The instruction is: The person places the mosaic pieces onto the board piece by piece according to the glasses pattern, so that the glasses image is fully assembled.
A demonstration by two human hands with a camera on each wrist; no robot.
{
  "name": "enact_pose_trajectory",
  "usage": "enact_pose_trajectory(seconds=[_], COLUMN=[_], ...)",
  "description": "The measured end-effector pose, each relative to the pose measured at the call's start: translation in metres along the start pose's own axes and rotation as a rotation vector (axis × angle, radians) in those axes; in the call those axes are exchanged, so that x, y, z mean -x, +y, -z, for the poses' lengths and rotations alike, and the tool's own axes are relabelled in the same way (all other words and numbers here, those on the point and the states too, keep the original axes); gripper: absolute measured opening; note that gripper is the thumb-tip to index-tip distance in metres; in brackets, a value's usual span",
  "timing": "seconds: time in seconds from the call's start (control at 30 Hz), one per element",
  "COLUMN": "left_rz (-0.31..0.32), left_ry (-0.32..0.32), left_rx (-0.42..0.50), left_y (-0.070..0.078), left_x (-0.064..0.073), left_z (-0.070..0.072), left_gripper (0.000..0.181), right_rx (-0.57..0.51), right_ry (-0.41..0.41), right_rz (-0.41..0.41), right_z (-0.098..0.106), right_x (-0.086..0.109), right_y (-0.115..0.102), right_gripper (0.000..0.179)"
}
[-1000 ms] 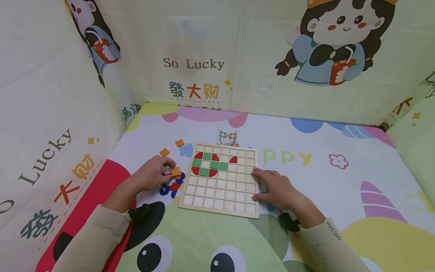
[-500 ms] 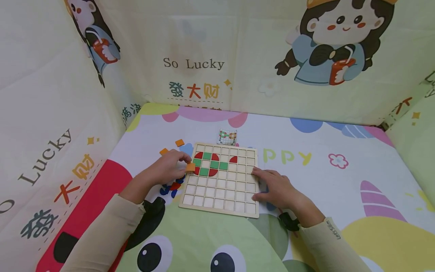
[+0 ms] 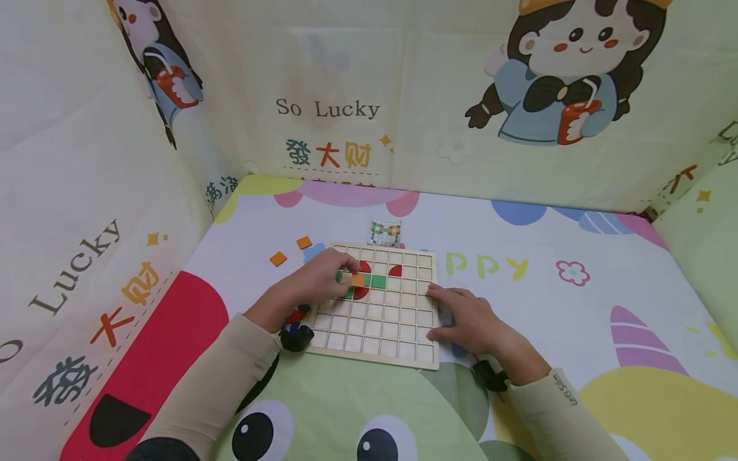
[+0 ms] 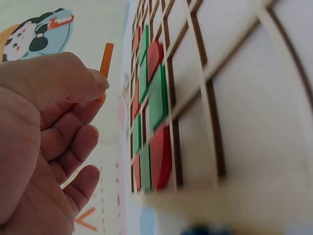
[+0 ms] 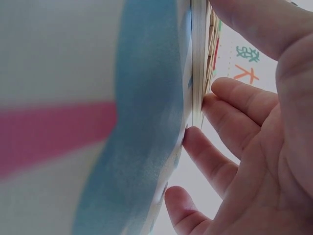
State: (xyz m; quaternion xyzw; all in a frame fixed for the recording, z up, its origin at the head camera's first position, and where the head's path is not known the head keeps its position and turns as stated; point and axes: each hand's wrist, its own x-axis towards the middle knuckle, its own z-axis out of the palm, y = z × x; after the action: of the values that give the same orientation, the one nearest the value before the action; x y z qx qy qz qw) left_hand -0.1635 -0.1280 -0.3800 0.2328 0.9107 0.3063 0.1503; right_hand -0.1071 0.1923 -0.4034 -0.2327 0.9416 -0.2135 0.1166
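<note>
My left hand (image 3: 323, 278) pinches an orange square tile (image 4: 106, 61) between thumb and index finger, above the left part of a wooden grid board (image 3: 375, 352). In the left wrist view, green squares (image 4: 157, 95) and red rounded pieces (image 4: 161, 156) sit in the board's cells. Part of that pattern is hidden behind the hand in the head view. A lone red piece (image 3: 396, 271) lies farther right in the grid. My right hand (image 3: 473, 320) rests at the board's right edge, its thumb and fingertips touching the rim (image 5: 198, 63).
Two orange tiles (image 3: 278, 258) lie left of the board. Several blue and red pieces (image 3: 296, 315) are partly covered by my left wrist. A small pattern card (image 3: 384, 233) lies behind the board. Printed cloth walls (image 3: 426, 153) stand behind and beside the table.
My left hand has carried the orange tile rightward from the loose pieces to over the board's green and red pattern. The right hand has stayed at the board's edge.
</note>
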Motion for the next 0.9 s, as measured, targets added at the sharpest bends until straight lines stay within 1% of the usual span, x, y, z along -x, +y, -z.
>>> enact_pose_trajectory(seconds=[0.1,0.2,0.4,0.7,0.9], left_rz=[-0.01,-0.023,-0.049,-0.021,-0.022], left_ry=[-0.013,-0.024,-0.039,-0.041,-0.038], left_rx=[-0.01,-0.017,-0.026,-0.053,-0.064], left_y=[0.004,0.007,0.014,0.025,0.028], left_x=[-0.009,-0.017,-0.029,-0.035,-0.041], left_z=[-0.006,-0.012,-0.022,-0.033,-0.038], left_gripper=[0.033,0.032,0.028,0.026,0.027], right_rx=[0.0,0.002,0.009,0.007,0.008], right_ry=[0.0,0.0,-0.003,-0.008,-0.013], right_rz=[0.003,0.002,-0.003,-0.006,-0.021], right_z=[0.0,0.0,0.0,-0.001,0.0], right_x=[-0.001,-0.001,-0.001,-0.001,-0.001], right_y=[0.0,0.0,-0.001,-0.002,-0.002], right_gripper=[0.077,0.077,0.077,0.077,0.078])
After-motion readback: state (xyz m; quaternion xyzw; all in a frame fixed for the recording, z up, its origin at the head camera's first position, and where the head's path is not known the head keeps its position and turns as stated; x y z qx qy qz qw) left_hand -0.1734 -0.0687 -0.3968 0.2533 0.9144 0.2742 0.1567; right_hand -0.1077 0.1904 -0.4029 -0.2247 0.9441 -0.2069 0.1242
